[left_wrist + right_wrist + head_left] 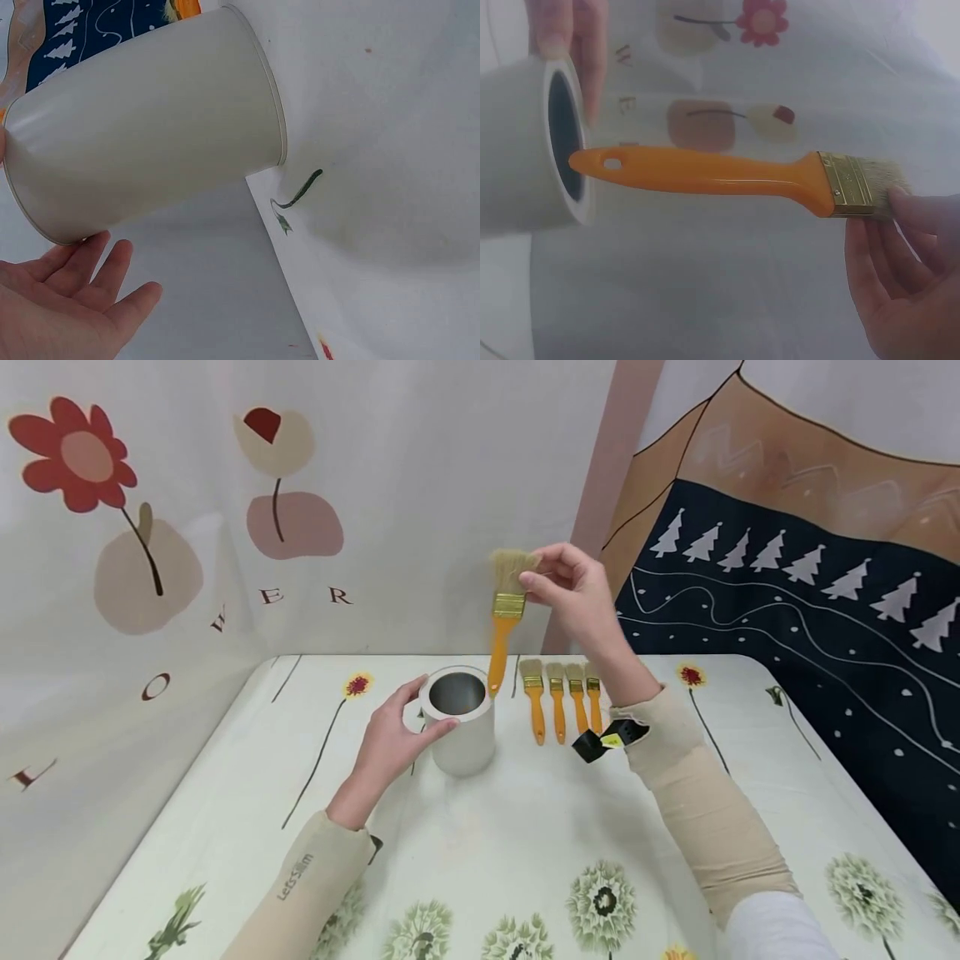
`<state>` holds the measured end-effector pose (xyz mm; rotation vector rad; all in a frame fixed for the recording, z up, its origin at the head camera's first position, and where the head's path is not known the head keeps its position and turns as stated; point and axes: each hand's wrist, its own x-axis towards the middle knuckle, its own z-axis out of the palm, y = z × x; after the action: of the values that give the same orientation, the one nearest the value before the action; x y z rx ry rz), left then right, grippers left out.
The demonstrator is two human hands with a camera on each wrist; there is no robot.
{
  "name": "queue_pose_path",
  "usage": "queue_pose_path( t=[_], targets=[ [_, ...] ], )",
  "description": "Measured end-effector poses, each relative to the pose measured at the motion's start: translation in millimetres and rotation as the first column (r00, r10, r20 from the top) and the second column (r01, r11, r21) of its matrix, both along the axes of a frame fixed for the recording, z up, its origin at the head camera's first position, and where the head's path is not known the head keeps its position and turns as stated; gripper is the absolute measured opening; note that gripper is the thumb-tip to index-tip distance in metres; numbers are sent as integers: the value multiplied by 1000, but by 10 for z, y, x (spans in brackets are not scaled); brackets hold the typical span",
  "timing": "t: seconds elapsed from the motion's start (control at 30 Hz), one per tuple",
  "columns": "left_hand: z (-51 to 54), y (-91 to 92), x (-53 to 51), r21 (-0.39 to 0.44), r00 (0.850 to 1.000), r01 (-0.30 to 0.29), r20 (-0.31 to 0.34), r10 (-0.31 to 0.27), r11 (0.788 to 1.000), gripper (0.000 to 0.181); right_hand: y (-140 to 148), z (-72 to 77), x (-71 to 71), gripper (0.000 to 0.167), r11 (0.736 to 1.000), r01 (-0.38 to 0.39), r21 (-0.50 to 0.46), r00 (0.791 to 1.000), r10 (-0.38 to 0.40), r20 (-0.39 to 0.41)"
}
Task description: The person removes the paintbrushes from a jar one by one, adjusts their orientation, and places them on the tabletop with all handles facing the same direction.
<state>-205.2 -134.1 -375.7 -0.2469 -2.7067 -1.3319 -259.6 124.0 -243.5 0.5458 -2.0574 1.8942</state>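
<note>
A white cylindrical canister (465, 747) with a dark hollow inside stands upright on the table. My left hand (390, 735) holds it at the top, thumb over the near rim and fingers at its left side. In the left wrist view, fingertips touch the rim of the canister (150, 127). Above its right side, my right hand (576, 589) pinches a paintbrush (504, 627) by the bristles, handle pointing down. Seen from the right wrist, the orange handle of the paintbrush (705, 171) has its holed tip at the canister's mouth; whether it touches the rim, I cannot tell.
Several smaller paintbrushes (558, 702) with orange handles lie side by side to the right of the canister, bristles away from me. The white tablecloth (480, 843) is printed with flowers. Patterned curtains (420, 510) hang behind and beside the table.
</note>
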Motion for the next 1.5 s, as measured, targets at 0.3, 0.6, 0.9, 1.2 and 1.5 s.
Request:
queue_pose_path(
  t=[0.3, 0.6, 0.9, 1.2, 1.5],
  targets=[
    [11, -24, -16, 23, 999, -9, -35, 10, 1000, 84, 495, -48, -105, 13, 988, 148, -52, 989, -147, 27],
    [2, -44, -21, 32, 999, -19, -36, 20, 999, 84, 979, -367, -349, 10, 944, 329, 15, 935, -328, 132],
    [-4, -36, -12, 31, 1000, -14, -15, 15, 999, 85, 1376, -817, -474, 12, 892, 430, 141, 832, -452, 321],
    [-10, -20, 0, 41, 1000, -8, -16, 9, 999, 83, 1665, -1258, -510, 9, 858, 455, 238, 741, -513, 433],
    [-11, -7, 25, 47, 999, -6, -32, 7, 999, 83, 1820, -1562, -540, 11, 834, 484, 267, 669, -549, 501]
  ],
)
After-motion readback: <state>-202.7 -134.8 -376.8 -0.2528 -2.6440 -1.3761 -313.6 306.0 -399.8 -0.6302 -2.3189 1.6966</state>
